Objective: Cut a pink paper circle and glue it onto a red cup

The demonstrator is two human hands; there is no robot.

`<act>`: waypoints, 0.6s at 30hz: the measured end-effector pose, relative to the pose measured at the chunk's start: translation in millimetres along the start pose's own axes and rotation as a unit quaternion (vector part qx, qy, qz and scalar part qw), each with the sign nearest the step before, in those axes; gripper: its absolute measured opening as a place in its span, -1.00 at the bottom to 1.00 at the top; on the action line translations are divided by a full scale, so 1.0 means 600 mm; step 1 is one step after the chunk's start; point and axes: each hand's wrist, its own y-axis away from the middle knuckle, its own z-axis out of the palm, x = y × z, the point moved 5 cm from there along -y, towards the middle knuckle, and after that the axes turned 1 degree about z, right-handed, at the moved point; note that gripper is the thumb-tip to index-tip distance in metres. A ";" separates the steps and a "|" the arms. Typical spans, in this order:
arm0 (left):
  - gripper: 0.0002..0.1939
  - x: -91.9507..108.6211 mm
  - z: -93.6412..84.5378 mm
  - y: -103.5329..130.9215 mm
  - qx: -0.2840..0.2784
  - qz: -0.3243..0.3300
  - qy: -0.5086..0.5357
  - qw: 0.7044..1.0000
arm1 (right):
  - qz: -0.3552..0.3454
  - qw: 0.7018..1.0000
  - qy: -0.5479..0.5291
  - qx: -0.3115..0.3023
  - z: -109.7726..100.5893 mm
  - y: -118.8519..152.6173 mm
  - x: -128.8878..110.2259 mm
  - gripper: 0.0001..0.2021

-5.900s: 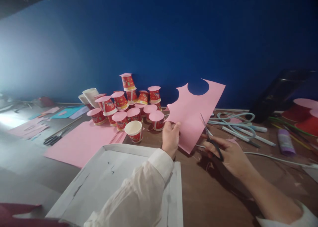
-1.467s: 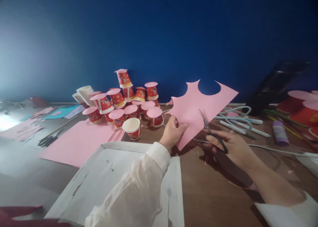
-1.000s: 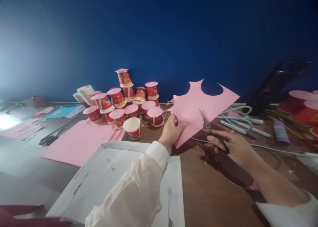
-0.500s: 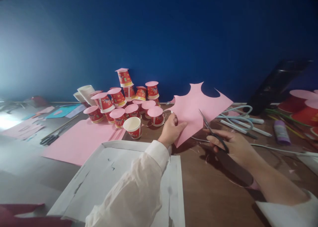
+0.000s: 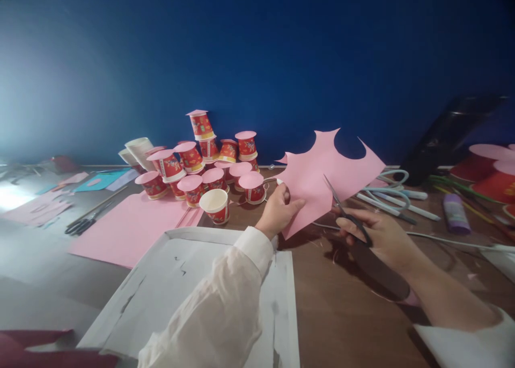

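A pink paper sheet (image 5: 311, 180) with several curved notches along its top edge is held up over the brown table. My left hand (image 5: 279, 210) pinches it at the lower left, thumb on the near face. My right hand (image 5: 376, 236) grips dark-handled scissors (image 5: 346, 213), whose blades point up and left across the sheet at its lower right edge. A slit in the paper runs close to the blades. Left of my left hand stands an uncovered red paper cup (image 5: 215, 207), its white inside facing up.
Red cups topped with pink discs (image 5: 191, 184) are stacked at the back centre. A white tray (image 5: 291, 303) lies under my left arm, beside pink sheets (image 5: 120, 234). Markers (image 5: 418, 210), a cable and a purple glue stick (image 5: 456, 213) lie at the right.
The top and right side of the pink sheet have shifted to the right and tilted a little. The scissors have moved slightly right with my right hand. My left hand keeps its hold.
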 end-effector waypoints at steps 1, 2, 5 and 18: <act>-0.58 -0.001 -0.001 0.000 0.003 -0.003 0.002 1.000 | 0.002 1.000 -0.002 -0.002 0.000 0.000 0.000 -0.40; -0.58 -0.001 -0.002 -0.001 0.004 -0.006 0.005 1.000 | 0.004 1.000 -0.004 -0.004 -0.001 0.000 0.000 -0.41; -0.63 -0.002 -0.001 -0.002 -0.008 -0.003 0.039 0.999 | 0.000 1.000 -0.010 -0.006 -0.004 -0.002 0.001 -0.48; -0.51 -0.004 0.003 -0.007 -0.034 -0.006 0.145 0.989 | -0.001 1.000 -0.019 -0.007 -0.008 -0.007 0.007 -0.48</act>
